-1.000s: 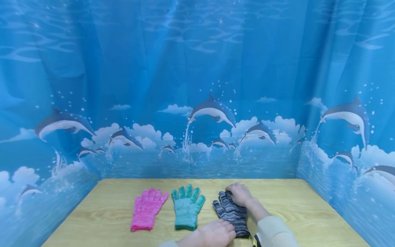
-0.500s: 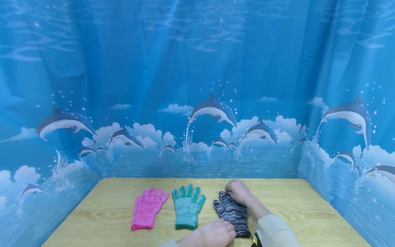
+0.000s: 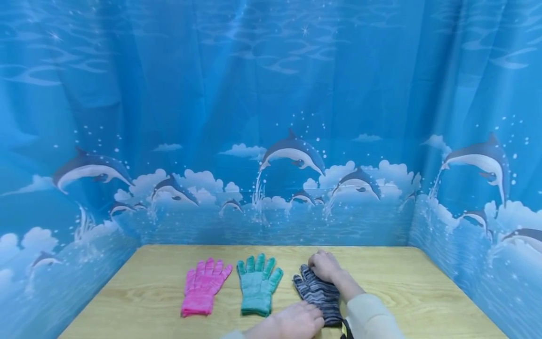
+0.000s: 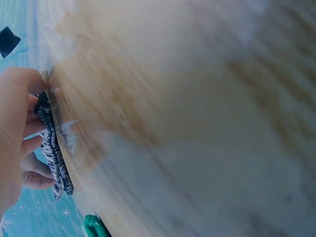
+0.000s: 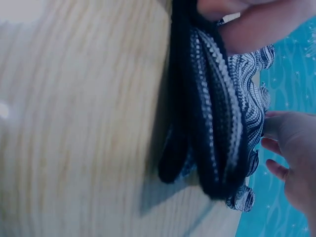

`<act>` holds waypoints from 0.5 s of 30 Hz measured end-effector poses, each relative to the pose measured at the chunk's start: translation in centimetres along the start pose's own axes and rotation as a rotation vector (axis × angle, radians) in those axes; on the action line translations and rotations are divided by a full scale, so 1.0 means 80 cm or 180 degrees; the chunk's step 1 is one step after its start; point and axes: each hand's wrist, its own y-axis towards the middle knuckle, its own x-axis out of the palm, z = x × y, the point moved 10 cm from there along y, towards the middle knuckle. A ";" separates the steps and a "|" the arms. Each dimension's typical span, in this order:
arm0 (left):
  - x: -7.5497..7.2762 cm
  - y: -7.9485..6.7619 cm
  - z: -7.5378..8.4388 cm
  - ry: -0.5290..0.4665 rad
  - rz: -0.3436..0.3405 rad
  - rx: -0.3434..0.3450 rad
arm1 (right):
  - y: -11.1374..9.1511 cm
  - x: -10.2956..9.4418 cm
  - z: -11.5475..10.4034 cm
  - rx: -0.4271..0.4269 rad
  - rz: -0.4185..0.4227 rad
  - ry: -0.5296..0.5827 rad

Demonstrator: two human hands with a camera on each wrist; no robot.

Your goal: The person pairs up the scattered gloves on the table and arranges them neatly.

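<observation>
A black-and-white striped knit glove [image 3: 320, 294] lies fingers-away on the table, with both hands on it. At its near left side, by the cuff, is my left hand [image 3: 298, 320]. The right wrist view shows left fingertips [image 5: 269, 27] pinching the edge of the cuff [image 5: 217, 113], whose opening faces the camera. My right hand [image 3: 325, 267] is at the glove's far end, covering some of its fingers. In that same wrist view the right hand [image 5: 294, 158] has its thumb and bent fingers at the glove's finger end, pinching the knit.
A green knit glove [image 3: 256, 287] lies flat just left of the striped one. Further left is a pink glove [image 3: 205, 287], also flat, fingers pointing away. The wooden table [image 3: 127, 301] meets a blue dolphin-print curtain [image 3: 271, 188] at the back and sides.
The right hand and sleeve have shifted slightly left and nearer. My left hand stays by the cuff, and the gloves keep their places.
</observation>
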 end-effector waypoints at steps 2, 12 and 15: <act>0.001 0.000 -0.001 0.0072 -0.0010 -0.0041 | 0.001 -0.003 0.001 -0.0017 0.0085 -0.0016; -0.002 -0.001 -0.001 0.0296 0.0080 -0.0119 | 0.000 -0.013 0.015 0.0060 0.0384 -0.0338; -0.002 0.000 0.001 0.0250 0.0084 -0.0102 | -0.002 -0.010 0.013 0.0072 0.0326 -0.0436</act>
